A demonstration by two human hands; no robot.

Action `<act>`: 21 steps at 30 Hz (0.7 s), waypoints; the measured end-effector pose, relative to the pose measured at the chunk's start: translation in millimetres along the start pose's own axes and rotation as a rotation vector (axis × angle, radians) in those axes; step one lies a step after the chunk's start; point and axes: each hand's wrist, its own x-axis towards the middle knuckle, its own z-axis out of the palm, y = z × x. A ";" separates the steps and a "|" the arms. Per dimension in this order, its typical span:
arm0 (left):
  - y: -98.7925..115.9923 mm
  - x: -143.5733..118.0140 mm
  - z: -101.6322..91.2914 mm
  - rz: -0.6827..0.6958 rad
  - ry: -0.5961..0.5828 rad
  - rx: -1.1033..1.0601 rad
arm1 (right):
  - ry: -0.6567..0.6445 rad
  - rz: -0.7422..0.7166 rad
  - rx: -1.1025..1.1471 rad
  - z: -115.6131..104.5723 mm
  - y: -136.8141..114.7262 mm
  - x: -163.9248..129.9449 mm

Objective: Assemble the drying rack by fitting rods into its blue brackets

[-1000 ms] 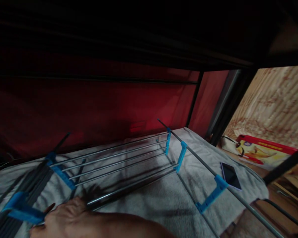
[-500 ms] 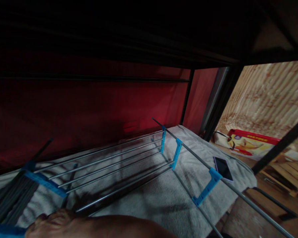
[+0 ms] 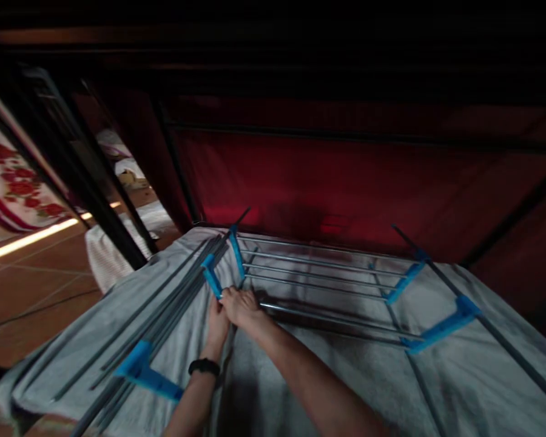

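Note:
A metal rack (image 3: pixel 318 276) of grey rods with blue plastic brackets lies on a pale towel (image 3: pixel 300 388) on a bed. My left hand (image 3: pixel 217 328), with a black band on the wrist, rests beside a blue bracket (image 3: pixel 212 274) at the rack's left end. My right hand (image 3: pixel 239 305) touches the end of a grey rod (image 3: pixel 327 317) next to that bracket, fingers curled on it. A bundle of dark rods (image 3: pixel 164 309) with another blue bracket (image 3: pixel 148 373) runs toward the lower left.
A red fabric wall (image 3: pixel 346 182) stands behind the bed and a dark frame overhead. Black bed posts (image 3: pixel 95 200) rise at the left. Beyond them lie a tiled floor (image 3: pixel 27 285) and a flowered cloth (image 3: pixel 13 194). More blue brackets (image 3: pixel 441 328) sit at the right.
The view has swung left: the phone and red box at the right are out of sight. Both hands now show at the rack's left end, where only one arm showed before.

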 end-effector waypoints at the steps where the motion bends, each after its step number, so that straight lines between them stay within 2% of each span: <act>1: -1.2 0.2 1.7 -0.016 0.010 -0.010 | 0.006 0.002 -0.013 0.2 0.1 -3.7; 7: 3.6 -4.7 6.2 -0.066 0.016 -0.061 | -0.023 -0.011 -0.069 -5.4 3.2 -19.0; 11: 2.6 -6.4 5.0 -0.074 0.001 -0.069 | -0.065 -0.031 -0.071 -9.3 6.0 -18.2; 21: -3.7 -5.8 1.1 -0.113 -0.039 -0.091 | -0.100 -0.036 -0.120 -3.2 7.5 -18.1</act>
